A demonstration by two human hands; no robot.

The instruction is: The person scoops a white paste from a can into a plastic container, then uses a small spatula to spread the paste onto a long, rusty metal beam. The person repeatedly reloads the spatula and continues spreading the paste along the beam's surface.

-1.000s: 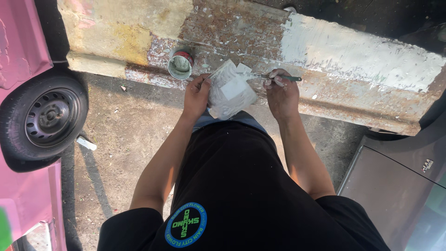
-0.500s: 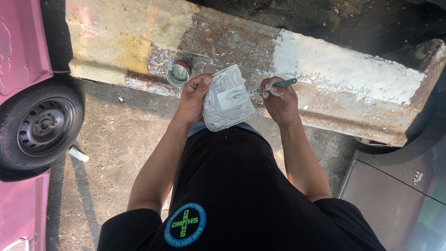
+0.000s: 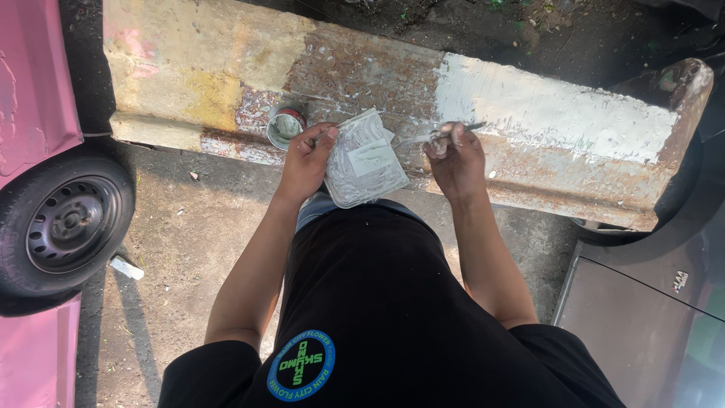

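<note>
My left hand (image 3: 306, 162) grips a putty-smeared white board (image 3: 366, 159); my right hand (image 3: 453, 155) pinches a thin scraper (image 3: 423, 137) beside it, a small open tin (image 3: 285, 125) just left, above the rusty, patch-whitened panel (image 3: 529, 121).

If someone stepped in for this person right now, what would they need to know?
Left hand holds a flat board smeared with white filler.
Right hand grips a putty knife, blade pointing toward the board.
A small open can sits on the rusty metal panel, beside the left hand.
Done: the panel's right part is coated white.
Left: the middle shows bare rust, the left end old yellowish paint.
</note>
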